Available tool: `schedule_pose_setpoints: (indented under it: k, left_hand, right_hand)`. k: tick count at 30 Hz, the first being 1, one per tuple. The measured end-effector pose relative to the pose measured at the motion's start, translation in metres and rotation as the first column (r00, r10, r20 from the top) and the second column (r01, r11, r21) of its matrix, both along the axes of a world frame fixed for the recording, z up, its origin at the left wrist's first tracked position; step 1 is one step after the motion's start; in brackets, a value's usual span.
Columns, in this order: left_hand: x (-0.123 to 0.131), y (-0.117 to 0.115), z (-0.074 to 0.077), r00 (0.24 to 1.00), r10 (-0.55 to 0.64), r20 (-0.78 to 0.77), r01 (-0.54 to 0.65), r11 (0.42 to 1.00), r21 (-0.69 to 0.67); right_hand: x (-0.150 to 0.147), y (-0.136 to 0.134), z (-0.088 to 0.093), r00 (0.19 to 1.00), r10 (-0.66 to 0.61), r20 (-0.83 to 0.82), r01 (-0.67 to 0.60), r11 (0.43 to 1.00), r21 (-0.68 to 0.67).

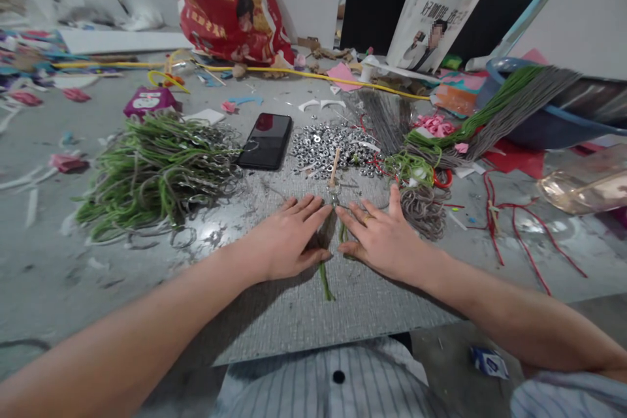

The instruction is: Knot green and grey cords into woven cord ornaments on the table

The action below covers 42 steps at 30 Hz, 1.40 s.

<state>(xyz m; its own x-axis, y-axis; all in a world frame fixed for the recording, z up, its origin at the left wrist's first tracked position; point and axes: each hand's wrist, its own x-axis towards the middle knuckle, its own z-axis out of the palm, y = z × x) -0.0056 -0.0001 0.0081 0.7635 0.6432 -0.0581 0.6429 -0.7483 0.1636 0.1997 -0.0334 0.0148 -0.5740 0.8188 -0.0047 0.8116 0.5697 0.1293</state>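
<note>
My left hand (pixel 289 238) lies flat on the table with its fingers stretched out. My right hand (pixel 385 235) rests palm down opposite it, fingers spread and a ring on one. Between the two index fingertips is a small shiny metal piece (pixel 334 197), too small to name exactly. A green cord (pixel 324 281) runs out toward me from beneath my left thumb. Another bit of green cord (pixel 343 232) shows beside my right fingers; its course under the hands is hidden. A thin wooden stick (pixel 335 166) stands just beyond the fingertips.
Loose metal rings or nuts (pixel 326 144) lie in a pile ahead, beside a black phone (pixel 267 140). Green-grey corded strands (pixel 157 173) are heaped at left. Right are a grey cord bundle (pixel 424 209), red cords (pixel 514 209) and a blue basin (pixel 543 124). Bags stand behind.
</note>
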Motion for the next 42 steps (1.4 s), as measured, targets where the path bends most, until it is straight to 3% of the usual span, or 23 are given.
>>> schedule_pose_setpoints:
  k: [5,16,23,29,32,37,42]
  left_hand:
    - [0.004,-0.002,-0.002,1.0,-0.005,-0.002,0.005,1.0,0.0]
    - [0.001,0.001,0.002,0.999,0.018,-0.037,-0.017,1.0,0.007]
    - [-0.008,0.012,0.002,0.997,-0.069,-0.022,0.069,0.997,-0.037]
    - [-0.01,0.01,-0.001,0.995,-0.1,0.003,0.1,0.995,-0.016]
    - [-0.007,0.01,-0.004,0.993,-0.07,0.094,0.067,0.997,0.031]
    - [0.003,0.018,-0.007,0.951,0.074,0.299,-0.126,0.979,0.161]
    - [0.013,0.025,-0.008,0.959,0.182,0.219,-0.23,0.948,0.218]
  right_hand:
    - [-0.004,-0.002,0.0,1.0,-0.015,0.0,0.015,1.0,0.005]
    - [0.003,0.002,0.012,1.0,-0.03,-0.003,0.029,0.985,-0.171]
    - [0.013,0.01,0.016,0.999,0.0,-0.05,-0.013,0.964,-0.265]
    - [0.016,0.011,0.012,0.991,0.016,-0.134,-0.046,0.974,-0.223]
    - [0.017,0.017,0.003,0.969,-0.015,-0.246,-0.02,0.99,-0.138]
    - [0.017,0.037,-0.013,0.9,-0.046,-0.434,0.057,0.998,0.014]
    - [0.01,0.048,-0.018,0.913,-0.023,-0.408,0.055,0.996,0.068]
